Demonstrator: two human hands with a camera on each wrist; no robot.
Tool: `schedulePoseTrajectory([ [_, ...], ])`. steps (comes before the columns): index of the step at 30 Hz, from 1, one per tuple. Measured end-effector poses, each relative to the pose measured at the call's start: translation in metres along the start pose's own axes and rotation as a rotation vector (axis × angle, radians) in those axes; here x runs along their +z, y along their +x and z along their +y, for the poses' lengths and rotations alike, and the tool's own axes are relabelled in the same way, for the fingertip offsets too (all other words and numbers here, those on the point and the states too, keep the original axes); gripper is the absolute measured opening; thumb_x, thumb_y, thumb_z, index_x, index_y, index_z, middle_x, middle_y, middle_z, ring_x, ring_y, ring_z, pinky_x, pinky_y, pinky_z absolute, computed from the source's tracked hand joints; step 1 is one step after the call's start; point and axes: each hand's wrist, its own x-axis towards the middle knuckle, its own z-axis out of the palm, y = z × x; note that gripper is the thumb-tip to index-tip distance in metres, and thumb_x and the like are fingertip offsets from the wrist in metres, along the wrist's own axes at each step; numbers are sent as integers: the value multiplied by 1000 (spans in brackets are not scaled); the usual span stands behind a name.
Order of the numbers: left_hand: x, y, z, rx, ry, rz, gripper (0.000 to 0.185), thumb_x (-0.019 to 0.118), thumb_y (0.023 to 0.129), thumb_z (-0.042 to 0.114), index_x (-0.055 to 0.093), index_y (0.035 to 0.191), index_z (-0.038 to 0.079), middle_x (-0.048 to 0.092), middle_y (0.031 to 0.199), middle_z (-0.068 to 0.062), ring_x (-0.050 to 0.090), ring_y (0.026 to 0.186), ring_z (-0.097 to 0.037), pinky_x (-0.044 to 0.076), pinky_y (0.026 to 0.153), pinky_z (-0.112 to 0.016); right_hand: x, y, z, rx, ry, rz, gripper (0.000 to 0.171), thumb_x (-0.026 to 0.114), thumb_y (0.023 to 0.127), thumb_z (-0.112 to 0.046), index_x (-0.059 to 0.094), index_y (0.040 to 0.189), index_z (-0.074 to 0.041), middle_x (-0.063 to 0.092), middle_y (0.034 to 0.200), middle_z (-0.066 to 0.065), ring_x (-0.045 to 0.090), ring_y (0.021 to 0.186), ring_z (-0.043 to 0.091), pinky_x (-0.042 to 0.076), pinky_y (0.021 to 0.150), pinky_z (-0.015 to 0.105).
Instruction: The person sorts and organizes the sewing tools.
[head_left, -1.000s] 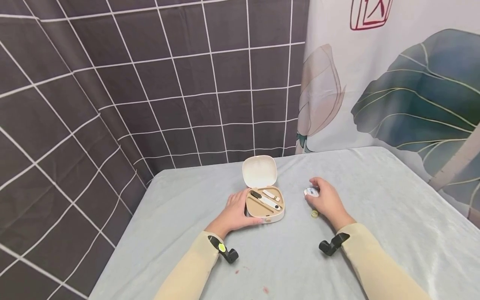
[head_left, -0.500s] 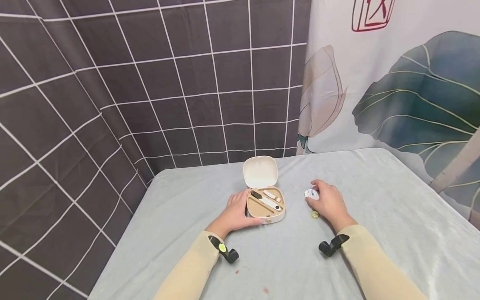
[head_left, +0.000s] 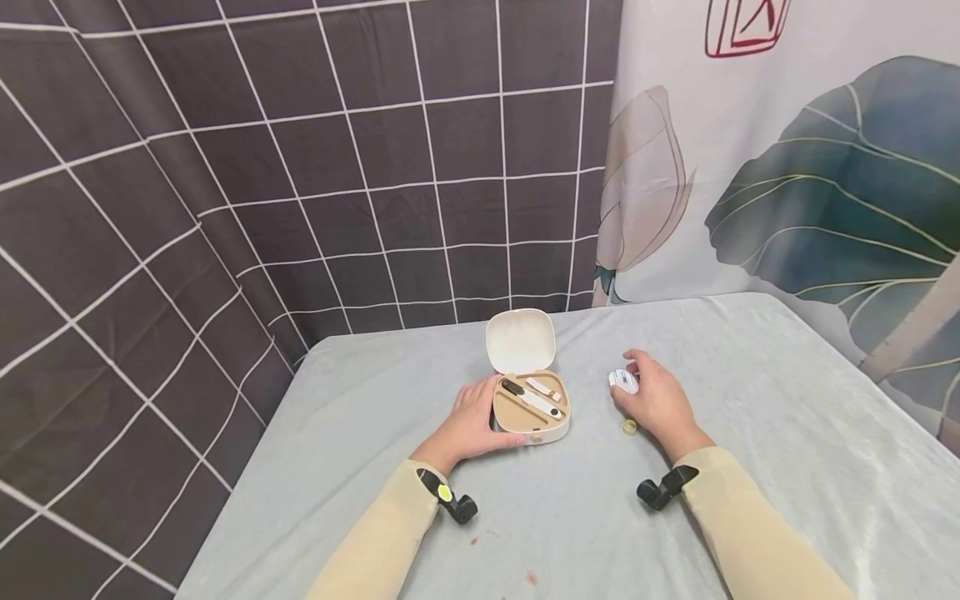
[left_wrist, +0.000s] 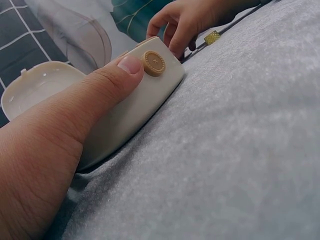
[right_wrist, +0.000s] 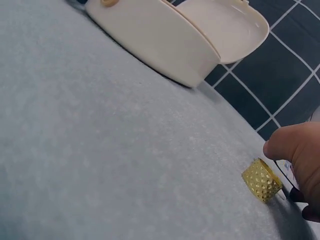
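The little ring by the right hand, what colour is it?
The ring is gold, clearest in the right wrist view.

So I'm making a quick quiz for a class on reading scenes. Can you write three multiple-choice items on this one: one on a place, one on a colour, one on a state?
1. Where does the small thimble lie?
A. inside the case
B. on the cloth beside the right hand
C. under the left sleeve

2. What colour is the thimble?
A. gold
B. red
C. black

3. How is the lid of the case?
A. shut
B. taken off and laid flat on the cloth
C. open, standing up at the back

Answers:
1 B: it sits on the cloth at the right hand.
2 A: the right wrist view shows it yellow-gold.
3 C: the lid stands up behind the tray, while the left hand holds the case's side.
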Motion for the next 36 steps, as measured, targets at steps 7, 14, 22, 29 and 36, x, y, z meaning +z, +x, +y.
schedulePoseTrajectory([
  [7,-1,4,0,25,1,11,110,78,71,70,30,155,16,45,150,-7,37,142,-22,22,119,-49,-3,3,-9,-36,73,16,61,73,87,-20,47,138,1,64,120,26,63,104,41,49,90,55],
  [14,-3,5,3,12,5,-12,111,77,72,70,29,156,17,43,152,-7,34,144,-21,19,121,-48,-8,5,-26,-93,90,26,62,75,84,-17,47,137,3,66,117,25,64,102,41,50,89,55],
  [22,-2,2,1,4,-10,-3,110,78,72,69,29,155,16,43,152,-7,35,144,-22,19,121,-49,1,10,-57,-140,114,-11,62,77,84,-17,48,137,-1,67,118,22,65,103,38,51,91,53],
  [29,-2,2,1,7,-5,-6,111,77,73,70,28,156,16,44,152,-8,36,143,-22,21,120,-47,11,10,-85,-224,100,-14,61,79,82,-18,52,134,-2,69,113,17,66,99,33,53,87,49],
  [36,-2,2,-1,-1,15,-13,110,77,73,70,29,156,16,44,151,-7,36,142,-21,21,120,-46,21,8,-109,-292,100,-41,62,80,82,-18,51,134,-1,68,112,17,66,99,32,53,88,49],
])
